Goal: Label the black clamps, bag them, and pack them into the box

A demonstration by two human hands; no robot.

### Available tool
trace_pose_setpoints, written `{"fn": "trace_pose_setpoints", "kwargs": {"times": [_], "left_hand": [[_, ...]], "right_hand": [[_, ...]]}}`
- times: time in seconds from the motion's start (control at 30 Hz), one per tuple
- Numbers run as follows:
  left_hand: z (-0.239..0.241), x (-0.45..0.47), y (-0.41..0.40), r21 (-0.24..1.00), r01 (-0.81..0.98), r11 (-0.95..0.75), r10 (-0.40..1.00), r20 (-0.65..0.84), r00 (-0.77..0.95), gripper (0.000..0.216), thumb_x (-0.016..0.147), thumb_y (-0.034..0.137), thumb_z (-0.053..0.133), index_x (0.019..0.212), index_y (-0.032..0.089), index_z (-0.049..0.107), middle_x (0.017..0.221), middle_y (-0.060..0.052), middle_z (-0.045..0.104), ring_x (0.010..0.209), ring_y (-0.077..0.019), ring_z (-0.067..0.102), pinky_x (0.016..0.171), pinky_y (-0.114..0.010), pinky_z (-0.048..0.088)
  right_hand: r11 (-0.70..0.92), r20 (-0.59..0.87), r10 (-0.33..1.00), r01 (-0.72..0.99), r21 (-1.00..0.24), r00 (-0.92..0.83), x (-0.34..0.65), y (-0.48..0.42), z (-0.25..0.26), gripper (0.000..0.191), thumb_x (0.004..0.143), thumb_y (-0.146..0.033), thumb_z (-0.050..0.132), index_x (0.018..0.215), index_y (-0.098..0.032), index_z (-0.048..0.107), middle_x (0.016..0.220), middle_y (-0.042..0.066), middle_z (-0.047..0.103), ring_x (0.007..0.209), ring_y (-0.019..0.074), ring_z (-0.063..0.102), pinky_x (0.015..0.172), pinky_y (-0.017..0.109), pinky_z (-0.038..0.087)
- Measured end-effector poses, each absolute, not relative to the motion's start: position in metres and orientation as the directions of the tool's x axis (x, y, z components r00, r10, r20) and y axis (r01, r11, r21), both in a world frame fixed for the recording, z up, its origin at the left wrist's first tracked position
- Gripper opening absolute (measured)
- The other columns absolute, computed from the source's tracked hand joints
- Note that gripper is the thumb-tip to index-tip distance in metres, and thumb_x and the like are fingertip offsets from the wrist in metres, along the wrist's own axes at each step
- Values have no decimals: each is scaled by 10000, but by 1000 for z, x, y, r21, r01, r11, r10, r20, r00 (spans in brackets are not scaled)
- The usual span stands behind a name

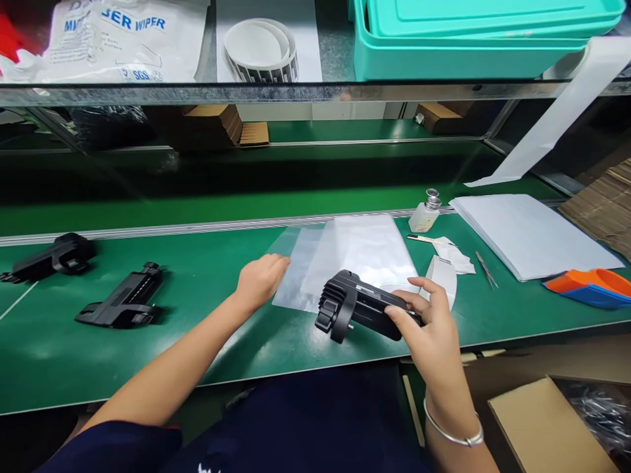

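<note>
My right hand (434,322) is closed around one end of a black plastic device (377,309) with a ribbed head and a curved bracket. It holds the device tilted above the front of the green bench. My left hand (263,279) is closed at the left edge of a clear plastic bag (300,263), the fingertips partly hidden. That bag lies fanned out with other clear bags (369,243) behind the device. Beyond my right fingers sits a roll of white labels (441,279). Two similar black devices, one nearer (121,299) and one farther (54,256), rest at the left.
At the right are a pump bottle (424,213), tweezers (487,269), a white paper stack (532,233) and a blue-orange tray (591,288). Overhead, a metal-edged shelf (315,94) carries a teal box (468,62) and a wiper packet (123,43). A cardboard box (547,427) stands below right.
</note>
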State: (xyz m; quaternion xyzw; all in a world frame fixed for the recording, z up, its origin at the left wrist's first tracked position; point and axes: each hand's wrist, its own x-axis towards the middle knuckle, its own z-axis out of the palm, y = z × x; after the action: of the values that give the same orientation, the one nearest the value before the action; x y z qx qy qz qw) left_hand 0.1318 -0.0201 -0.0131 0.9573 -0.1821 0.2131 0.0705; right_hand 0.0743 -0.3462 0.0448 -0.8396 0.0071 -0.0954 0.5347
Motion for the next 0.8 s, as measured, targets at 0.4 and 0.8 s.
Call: {"fn": "trace_pose_setpoints", "kwargs": {"times": [0.4, 0.8], "left_hand": [[-27, 114, -7, 354, -41, -934, -21, 60, 998, 274, 900, 276, 405, 901, 207, 670, 904, -59, 718, 799, -208, 659, 621, -267, 451], [-43, 104, -42, 784, 13, -620, -127, -116, 985, 192, 785, 295, 479, 747, 200, 642, 656, -2, 666, 636, -185, 626, 584, -255, 432]], "right_hand": [[-282, 93, -48, 76, -956, 995, 83, -340, 34, 526, 775, -473, 734, 1186, -265, 479, 995, 79, 747, 908, 250, 704, 758, 368, 548], [-49, 111, 186, 122, -991, 976, 104, -335, -67, 657, 914, -723, 126, 1317, -316, 447, 784, 73, 687, 641, 272, 688, 571, 444, 593]]}}
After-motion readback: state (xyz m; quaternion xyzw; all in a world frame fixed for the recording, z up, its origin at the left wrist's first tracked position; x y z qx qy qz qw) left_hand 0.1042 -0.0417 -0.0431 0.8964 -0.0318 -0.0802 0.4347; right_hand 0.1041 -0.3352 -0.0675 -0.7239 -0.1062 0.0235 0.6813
